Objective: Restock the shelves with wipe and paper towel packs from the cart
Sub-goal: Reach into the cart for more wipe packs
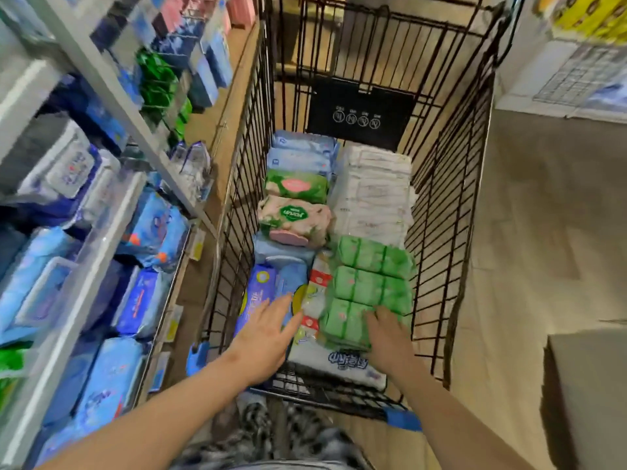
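**A:** What is on your left?

**B:** The shelves [101, 79] beside you are full. Blue wipe packs [135, 303] crowd the lower levels and a few green packs [159, 83] sit higher up, all of it blurred.

**A:** And in the cart [451, 184]?

**B:** Down its left side runs a row of packs. At the far end are two light blue packs [302, 150], then a green pack with a pink label [297, 186], then a pink and green pack [295, 218]. Nearest you is a dark blue pack [259, 293].

**A:** Where is your left hand [268, 330]?

**B:** It is over that dark blue pack, fingers straight and released, grasping nothing. I cannot tell whether it touches the pack.

**A:** What is in the middle?

**B:** A red and white pack [317, 283] is wedged between the two columns. A white pack with blue lettering [339, 364] lies against the cart's near wall.

**A:** And the right side?

**B:** Your right hand [386, 337] rests on the near end of a green multi-pack [369, 283], fingers laid over it and not clenched. Beyond it a white stack of paper towels [373, 191] reaches the black panel [359, 113]. A cardboard box [590, 395] stands on the floor outside the cart, to the right.
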